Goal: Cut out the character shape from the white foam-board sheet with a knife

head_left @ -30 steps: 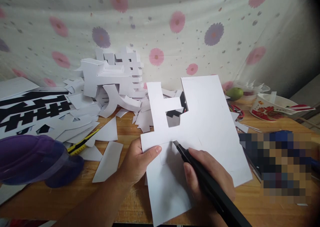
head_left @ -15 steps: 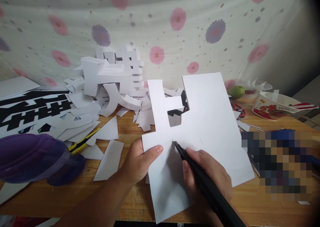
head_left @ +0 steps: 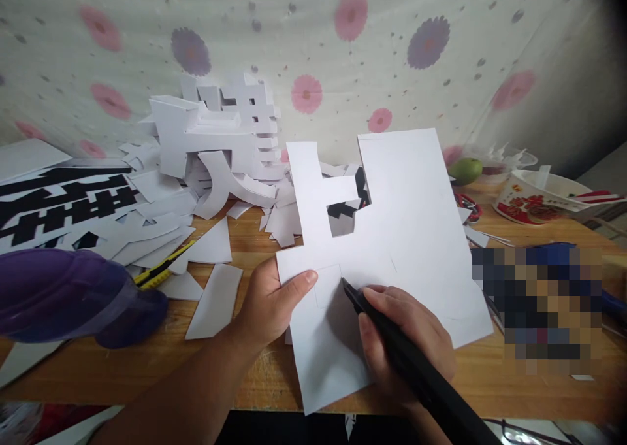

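Observation:
A large white board (head_left: pixel 411 236) with shapes cut from its upper left is held up above the wooden table. My left hand (head_left: pixel 274 298) grips its left edge, thumb on the front face. In my right hand (head_left: pixel 411 340) is a thick black pen-shaped tool (head_left: pixel 396 347), its tip touching the board right of my left thumb. Faint thin lines show on the board near the tip. Whether the tip is a blade or a hot wire cannot be made out.
White cut-out pieces (head_left: pixel 215 131) stand at the back left, with scraps around them. A yellow cutter (head_left: pixel 164 265), a purple object (head_left: pixel 63 295) and black-patterned sheets (head_left: pixel 73 203) lie left. At right are a paper bowl (head_left: pixel 533 197) and a green fruit (head_left: pixel 465 170).
The tool tip has moved slightly down the board, and a short line now shows above it. My left hand keeps its grip. The whole view has shifted a little.

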`<state>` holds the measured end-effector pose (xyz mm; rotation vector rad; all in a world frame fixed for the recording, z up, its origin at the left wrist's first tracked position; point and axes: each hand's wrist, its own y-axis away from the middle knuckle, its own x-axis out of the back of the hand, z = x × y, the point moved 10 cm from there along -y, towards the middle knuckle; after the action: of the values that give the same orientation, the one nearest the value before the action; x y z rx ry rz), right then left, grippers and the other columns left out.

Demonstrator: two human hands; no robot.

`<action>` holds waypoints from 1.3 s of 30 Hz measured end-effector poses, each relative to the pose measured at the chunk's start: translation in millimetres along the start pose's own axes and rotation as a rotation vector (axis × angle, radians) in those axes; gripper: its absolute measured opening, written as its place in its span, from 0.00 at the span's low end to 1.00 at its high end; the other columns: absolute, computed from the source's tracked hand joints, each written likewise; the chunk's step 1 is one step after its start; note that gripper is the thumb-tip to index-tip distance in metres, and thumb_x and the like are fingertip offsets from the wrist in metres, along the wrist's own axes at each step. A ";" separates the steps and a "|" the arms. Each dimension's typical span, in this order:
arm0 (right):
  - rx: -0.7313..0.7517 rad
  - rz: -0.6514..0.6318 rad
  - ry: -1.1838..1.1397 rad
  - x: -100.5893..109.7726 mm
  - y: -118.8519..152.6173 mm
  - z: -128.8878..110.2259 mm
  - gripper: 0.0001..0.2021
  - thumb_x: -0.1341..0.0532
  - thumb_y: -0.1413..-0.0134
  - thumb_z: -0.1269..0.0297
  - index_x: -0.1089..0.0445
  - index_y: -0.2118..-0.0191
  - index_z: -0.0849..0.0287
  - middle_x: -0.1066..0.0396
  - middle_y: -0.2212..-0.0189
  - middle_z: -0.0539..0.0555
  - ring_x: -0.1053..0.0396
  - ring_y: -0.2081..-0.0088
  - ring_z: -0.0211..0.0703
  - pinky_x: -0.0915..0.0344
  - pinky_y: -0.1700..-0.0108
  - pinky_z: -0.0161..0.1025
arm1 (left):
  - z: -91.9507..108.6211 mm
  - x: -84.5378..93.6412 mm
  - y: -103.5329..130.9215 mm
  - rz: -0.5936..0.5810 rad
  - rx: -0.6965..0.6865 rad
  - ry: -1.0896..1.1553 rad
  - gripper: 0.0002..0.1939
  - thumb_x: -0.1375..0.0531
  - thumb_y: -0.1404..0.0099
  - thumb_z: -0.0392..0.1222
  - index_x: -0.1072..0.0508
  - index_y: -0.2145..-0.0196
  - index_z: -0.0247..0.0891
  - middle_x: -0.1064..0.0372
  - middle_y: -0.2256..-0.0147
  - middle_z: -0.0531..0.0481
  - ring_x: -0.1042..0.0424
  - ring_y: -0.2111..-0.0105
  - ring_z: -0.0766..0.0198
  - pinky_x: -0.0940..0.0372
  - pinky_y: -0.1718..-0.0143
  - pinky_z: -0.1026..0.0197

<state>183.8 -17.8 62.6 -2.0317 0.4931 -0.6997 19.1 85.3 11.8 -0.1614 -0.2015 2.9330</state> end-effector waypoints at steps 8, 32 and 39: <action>-0.023 -0.058 -0.076 1.0 0.7 1.6 0.15 0.40 0.52 0.76 0.31 0.57 0.57 0.27 0.73 0.51 0.23 0.66 0.45 0.24 0.64 0.39 | 1.4 2.9 1.0 0.060 0.001 0.003 0.10 0.32 0.43 0.44 0.20 0.65 0.38 0.21 0.67 0.48 0.25 0.68 0.59 0.32 0.69 0.63; -0.218 0.075 -0.341 6.6 24.0 25.6 0.13 0.39 0.48 0.73 0.28 0.55 0.55 0.23 0.64 0.55 0.23 0.56 0.52 0.24 0.56 0.52 | 3.9 -3.6 0.6 -0.004 -0.006 0.044 0.08 0.33 0.42 0.43 0.20 0.63 0.40 0.20 0.65 0.48 0.23 0.65 0.59 0.31 0.67 0.64; -0.184 0.093 -0.364 9.7 24.8 25.0 0.13 0.38 0.47 0.71 0.28 0.55 0.56 0.23 0.63 0.56 0.23 0.56 0.53 0.24 0.56 0.54 | 6.6 -6.8 1.4 -0.004 0.021 0.045 0.10 0.32 0.43 0.44 0.20 0.64 0.38 0.20 0.66 0.46 0.23 0.64 0.55 0.30 0.68 0.62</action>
<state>205.5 -20.4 33.4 -2.2294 0.4459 -0.2246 24.6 81.8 18.7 -0.2232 -0.1635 2.9236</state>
